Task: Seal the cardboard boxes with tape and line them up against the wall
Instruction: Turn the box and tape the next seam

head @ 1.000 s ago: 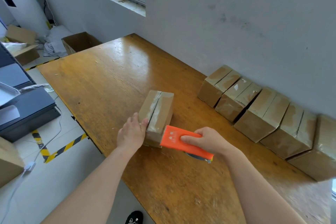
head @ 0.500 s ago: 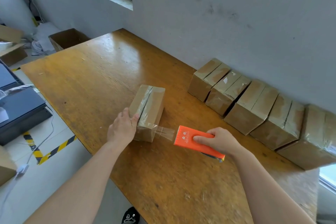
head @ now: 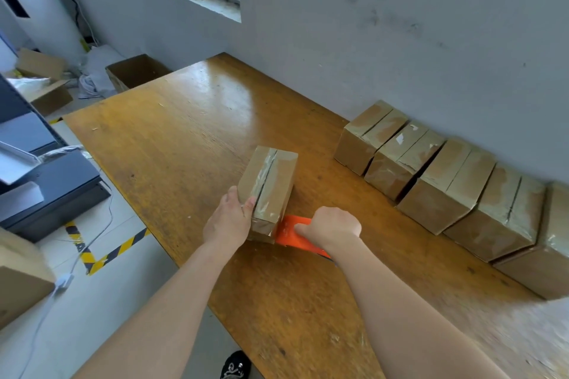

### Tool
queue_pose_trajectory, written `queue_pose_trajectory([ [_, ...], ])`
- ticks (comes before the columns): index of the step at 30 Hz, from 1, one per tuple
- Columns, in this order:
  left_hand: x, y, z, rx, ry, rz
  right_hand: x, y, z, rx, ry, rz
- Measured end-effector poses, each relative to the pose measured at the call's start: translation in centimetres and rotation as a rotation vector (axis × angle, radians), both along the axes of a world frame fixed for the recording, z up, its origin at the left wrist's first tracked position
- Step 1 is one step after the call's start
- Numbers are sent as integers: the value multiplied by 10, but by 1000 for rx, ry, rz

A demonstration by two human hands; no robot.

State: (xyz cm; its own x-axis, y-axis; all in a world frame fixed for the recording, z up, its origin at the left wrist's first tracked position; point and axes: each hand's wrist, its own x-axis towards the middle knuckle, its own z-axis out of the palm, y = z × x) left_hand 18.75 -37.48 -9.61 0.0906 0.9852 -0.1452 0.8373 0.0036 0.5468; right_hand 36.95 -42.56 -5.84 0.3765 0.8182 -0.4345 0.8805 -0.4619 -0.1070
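Note:
A small cardboard box with clear tape along its top seam lies on the wooden table. My left hand grips its near left corner. My right hand holds an orange tape dispenser flat on the table, its front end pressed against the box's near end. A row of several taped boxes stands along the grey wall at the right.
An open cardboard box sits on the floor past the table's far left corner. A dark machine and more cartons stand on the floor to the left. Yellow-black floor tape runs beside the table's edge.
The dispenser had pulled away from the box with a strip of tape stretched between them; now it is back against the box's near end. My left hand has stayed on the box.

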Motion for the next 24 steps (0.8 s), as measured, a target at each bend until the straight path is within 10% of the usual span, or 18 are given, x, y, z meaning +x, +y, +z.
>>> queue_pose_trajectory([
  [24, 1, 1, 5, -58, 73, 34, -44, 9, -18, -28, -166, 18],
])
